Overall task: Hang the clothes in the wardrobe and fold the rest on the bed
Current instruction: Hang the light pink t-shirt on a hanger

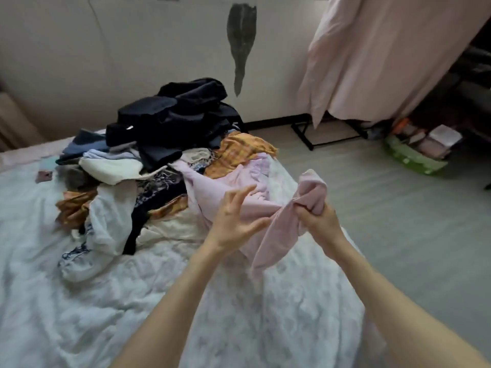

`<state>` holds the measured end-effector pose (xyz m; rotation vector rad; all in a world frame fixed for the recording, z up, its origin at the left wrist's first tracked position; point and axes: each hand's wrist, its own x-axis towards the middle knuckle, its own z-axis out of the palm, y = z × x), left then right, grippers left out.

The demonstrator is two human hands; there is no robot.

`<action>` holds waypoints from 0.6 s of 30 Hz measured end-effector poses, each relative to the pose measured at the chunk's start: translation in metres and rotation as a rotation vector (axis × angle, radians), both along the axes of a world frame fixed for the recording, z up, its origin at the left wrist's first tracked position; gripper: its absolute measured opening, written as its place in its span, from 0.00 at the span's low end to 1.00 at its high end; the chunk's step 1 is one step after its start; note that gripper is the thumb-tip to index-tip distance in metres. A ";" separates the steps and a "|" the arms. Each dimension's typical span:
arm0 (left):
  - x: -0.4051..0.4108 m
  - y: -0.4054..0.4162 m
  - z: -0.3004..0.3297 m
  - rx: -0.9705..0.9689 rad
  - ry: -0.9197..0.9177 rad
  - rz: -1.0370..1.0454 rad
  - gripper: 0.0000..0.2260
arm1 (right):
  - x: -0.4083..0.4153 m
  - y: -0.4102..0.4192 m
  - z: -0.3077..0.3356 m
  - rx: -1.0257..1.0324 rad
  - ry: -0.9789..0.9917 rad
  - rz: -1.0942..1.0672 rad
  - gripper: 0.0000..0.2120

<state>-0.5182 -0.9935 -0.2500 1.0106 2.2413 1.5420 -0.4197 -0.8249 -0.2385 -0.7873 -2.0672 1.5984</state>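
A pink garment (268,205) stretches from the clothes pile (159,144) on the bed (79,301) toward me. My right hand (316,216) grips a bunched end of it, lifted above the bed's right edge. My left hand (233,216) hovers just left of that, fingers spread and relaxed, close against the pink cloth without gripping it. The pile holds dark garments on top, with white, orange plaid and patterned pieces below.
A pink curtain (385,54) covers the wardrobe rack at the back right, its black frame foot (305,136) on the floor. A green box (411,158) with packets sits on the floor to the right. The wall stands behind the bed.
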 end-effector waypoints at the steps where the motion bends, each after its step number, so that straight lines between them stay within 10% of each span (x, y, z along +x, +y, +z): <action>1: 0.014 0.009 0.001 -0.088 0.034 -0.100 0.36 | 0.022 0.012 0.017 0.007 0.004 -0.083 0.09; 6: 0.100 0.075 0.028 -0.238 0.133 -0.413 0.47 | 0.124 0.047 0.104 0.052 0.110 -0.183 0.08; 10: 0.193 0.139 0.070 -0.097 -0.090 -0.726 0.10 | 0.220 0.074 0.147 0.059 0.137 -0.382 0.21; 13: 0.275 0.177 0.094 -0.042 -0.426 -0.748 0.10 | 0.316 0.086 0.153 -0.066 0.124 -0.481 0.09; 16: 0.352 0.207 0.106 -0.035 -0.775 -0.692 0.12 | 0.420 0.076 0.135 -0.172 -0.067 -0.440 0.40; 18: 0.418 0.226 0.114 -0.042 -0.860 -0.669 0.10 | 0.498 0.055 0.121 -0.217 -0.097 -0.396 0.44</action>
